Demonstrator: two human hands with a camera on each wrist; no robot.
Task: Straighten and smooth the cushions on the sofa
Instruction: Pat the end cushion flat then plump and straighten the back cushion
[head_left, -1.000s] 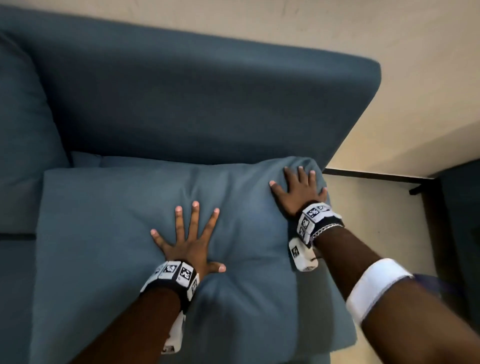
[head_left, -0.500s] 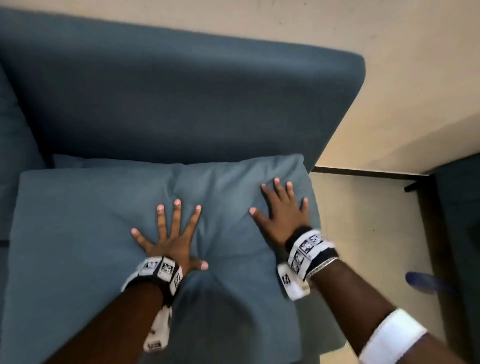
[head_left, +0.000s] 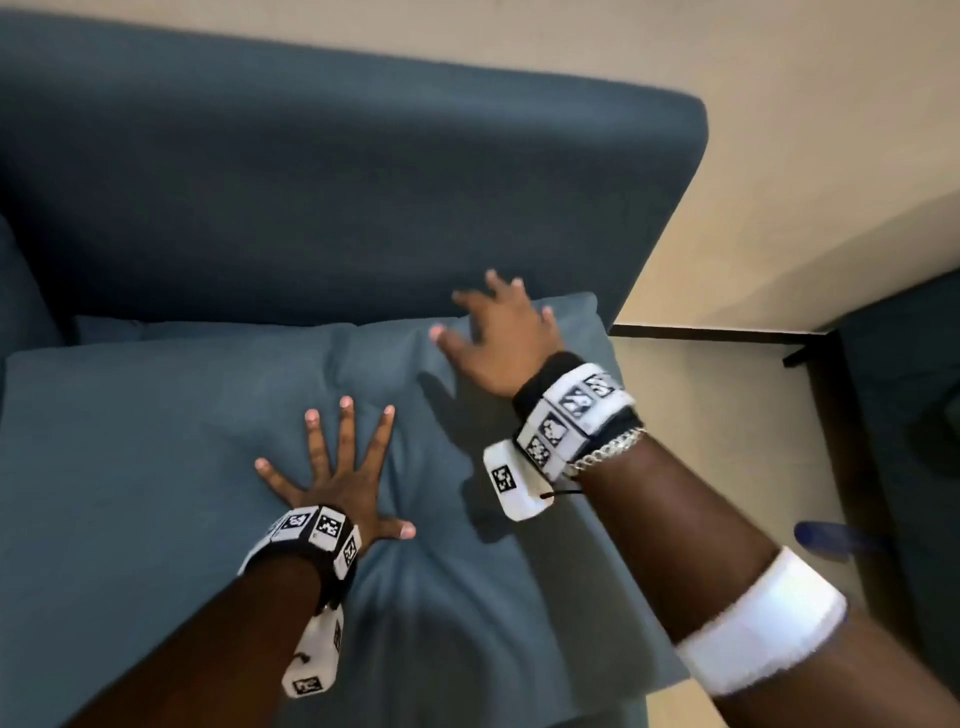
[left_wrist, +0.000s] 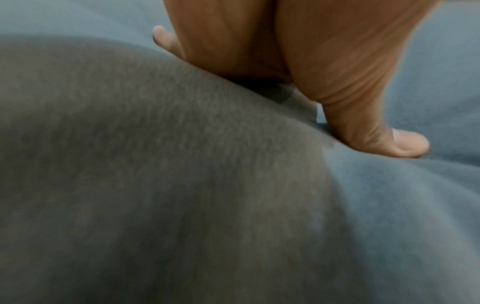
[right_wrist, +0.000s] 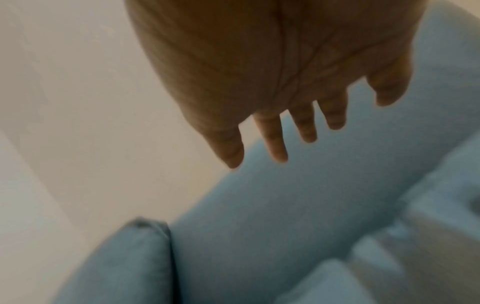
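A blue seat cushion (head_left: 156, 467) lies flat on the blue sofa, in front of the darker backrest (head_left: 337, 197). My left hand (head_left: 343, 467) presses flat on the cushion's middle with fingers spread, denting the fabric; the left wrist view shows the left hand (left_wrist: 285, 61) with its thumb sunk into the cushion (left_wrist: 155, 185). My right hand (head_left: 498, 332) hovers with fingers spread above the cushion's far right corner, near the backrest. In the right wrist view the right hand (right_wrist: 285, 123) is in the air, fingers straight, over the backrest (right_wrist: 285, 205).
Another blue cushion (head_left: 21, 291) stands at the far left. The beige wall (head_left: 779, 104) runs behind the sofa, and a tan floor (head_left: 701, 415) with a dark skirting strip lies to the right. Dark furniture (head_left: 909, 415) stands at the right edge.
My right hand has lifted off the cushion and moved up toward its far right corner and the backrest. The left hand stays pressed flat on the cushion.
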